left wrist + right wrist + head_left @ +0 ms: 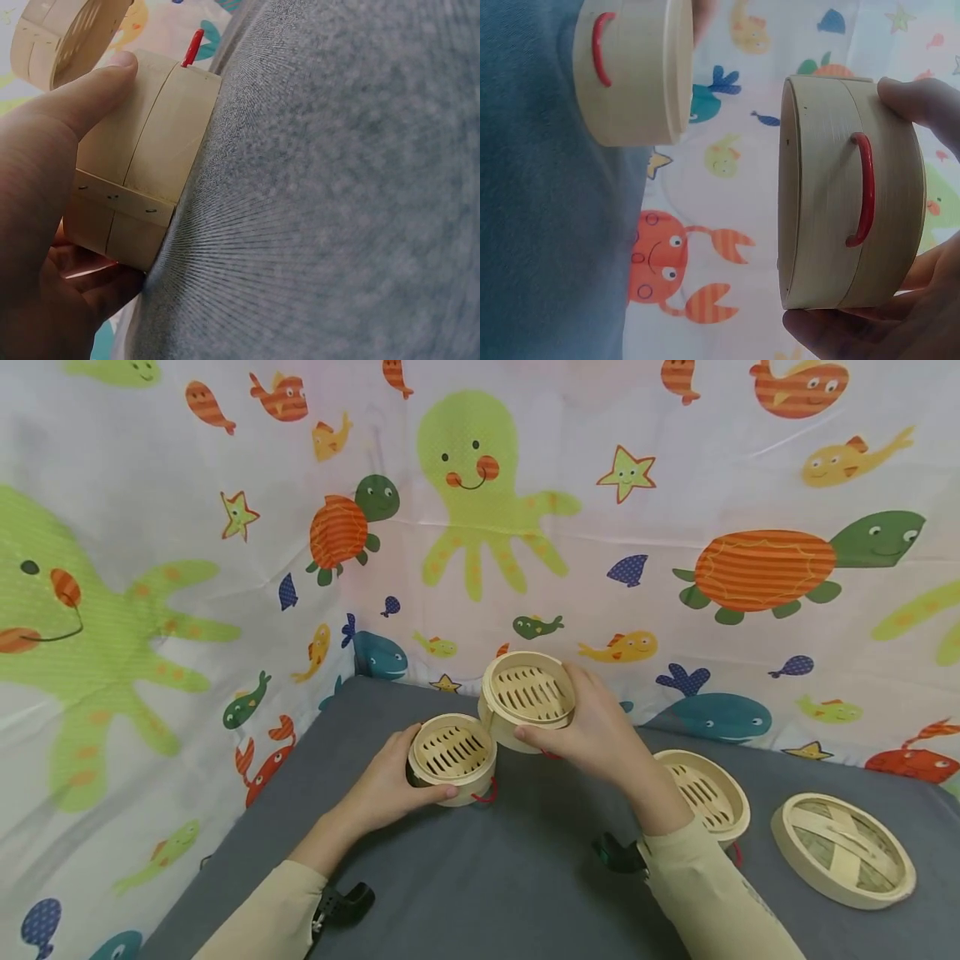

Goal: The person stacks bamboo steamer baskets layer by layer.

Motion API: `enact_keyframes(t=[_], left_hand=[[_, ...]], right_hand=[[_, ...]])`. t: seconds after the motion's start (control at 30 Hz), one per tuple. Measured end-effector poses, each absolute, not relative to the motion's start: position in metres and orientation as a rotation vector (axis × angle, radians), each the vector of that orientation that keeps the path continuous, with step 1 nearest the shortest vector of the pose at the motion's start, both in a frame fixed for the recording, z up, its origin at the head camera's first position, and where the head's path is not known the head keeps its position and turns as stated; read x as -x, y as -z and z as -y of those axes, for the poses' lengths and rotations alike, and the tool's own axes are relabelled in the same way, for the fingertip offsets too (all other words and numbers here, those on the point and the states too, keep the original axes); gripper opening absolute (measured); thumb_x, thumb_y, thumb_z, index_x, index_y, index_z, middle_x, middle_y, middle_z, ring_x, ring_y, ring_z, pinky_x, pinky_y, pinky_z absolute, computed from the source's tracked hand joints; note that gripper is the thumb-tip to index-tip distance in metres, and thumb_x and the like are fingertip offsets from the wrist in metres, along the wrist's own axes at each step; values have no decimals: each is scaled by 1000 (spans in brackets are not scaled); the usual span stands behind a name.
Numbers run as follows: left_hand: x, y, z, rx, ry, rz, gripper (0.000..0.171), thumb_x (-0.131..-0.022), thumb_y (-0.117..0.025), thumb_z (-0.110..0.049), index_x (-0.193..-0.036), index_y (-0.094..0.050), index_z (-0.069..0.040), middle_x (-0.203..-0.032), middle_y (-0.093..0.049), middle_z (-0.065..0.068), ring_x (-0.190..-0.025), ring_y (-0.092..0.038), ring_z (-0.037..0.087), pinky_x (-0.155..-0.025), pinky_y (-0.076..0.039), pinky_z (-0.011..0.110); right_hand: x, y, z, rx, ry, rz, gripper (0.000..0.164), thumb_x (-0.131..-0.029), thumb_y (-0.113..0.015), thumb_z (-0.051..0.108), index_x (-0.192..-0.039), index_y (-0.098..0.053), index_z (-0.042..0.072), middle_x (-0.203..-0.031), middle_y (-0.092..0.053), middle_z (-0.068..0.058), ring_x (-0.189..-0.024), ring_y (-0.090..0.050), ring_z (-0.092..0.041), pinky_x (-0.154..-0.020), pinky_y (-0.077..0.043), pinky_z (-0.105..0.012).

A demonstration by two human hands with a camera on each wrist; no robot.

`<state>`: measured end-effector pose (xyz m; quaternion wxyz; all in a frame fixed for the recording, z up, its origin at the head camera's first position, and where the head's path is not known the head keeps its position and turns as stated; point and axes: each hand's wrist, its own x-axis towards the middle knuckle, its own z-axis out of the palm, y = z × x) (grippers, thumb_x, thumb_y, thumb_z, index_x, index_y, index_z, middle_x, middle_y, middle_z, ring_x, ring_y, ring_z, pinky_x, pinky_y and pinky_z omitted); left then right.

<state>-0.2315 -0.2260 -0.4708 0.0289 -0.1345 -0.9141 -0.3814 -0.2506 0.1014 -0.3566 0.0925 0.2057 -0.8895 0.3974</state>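
My left hand (386,781) grips a small round bamboo steamer basket (452,750) by its sides, thumb at the front. This basket rests on the grey cloth and has a slatted base and a red handle (193,49). In my right hand (592,727) is a second bamboo steamer basket (528,697), raised and tilted just right of the first and a little higher. Its red handle (866,189) shows on its side in the right wrist view, with thumb and fingers round the wall.
A third steamer basket (701,793) stands on the grey cloth (480,893), partly behind my right forearm. Right of it lies a woven bamboo lid (843,852). A curtain (570,593) printed with sea animals hangs along the back and left.
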Motion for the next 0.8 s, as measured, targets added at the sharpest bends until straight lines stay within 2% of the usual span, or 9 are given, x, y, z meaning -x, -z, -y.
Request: enact_keyframes(t=[0.37, 0.6, 0.63, 0.8], left_hand=[[232, 477, 219, 433, 1235, 2795, 130, -77, -91, -73, -169, -32, -3, -157, -49, 17, -143, -51, 35, -115, -44, 62], [230, 474, 223, 432, 1248, 2769, 129, -76, -93, -71, -169, -33, -6, -156, -50, 15, -141, -52, 34, -114, -45, 61], [230, 474, 223, 435, 1248, 2765, 129, -76, -93, -71, -169, -34, -5, -156, -49, 16, -141, -52, 34, -114, -44, 61], [231, 472, 225, 452, 1232, 2761, 128, -77, -93, -70, -170, -33, -6, -159, -48, 17, -144, -50, 36, -115, -44, 62]], right_hand=[[255, 353, -92, -672, -1210, 2639, 98, -79, -95, 55, -157, -52, 14, -139, -59, -6, -125, -54, -26, -102, -47, -56], [261, 354, -77, -801, -1299, 2605, 96, -80, -95, 54, -156, -52, 14, -134, -59, -5, -121, -54, -25, -97, -49, -51], [262, 355, -75, -814, -1296, 2600, 96, -80, -95, 54, -156, -52, 14, -134, -60, -5, -121, -55, -24, -103, -47, -51], [265, 358, -67, -854, -1293, 2589, 93, -81, -94, 54, -154, -54, 13, -134, -62, -4, -117, -59, -22, -103, -48, -50]])
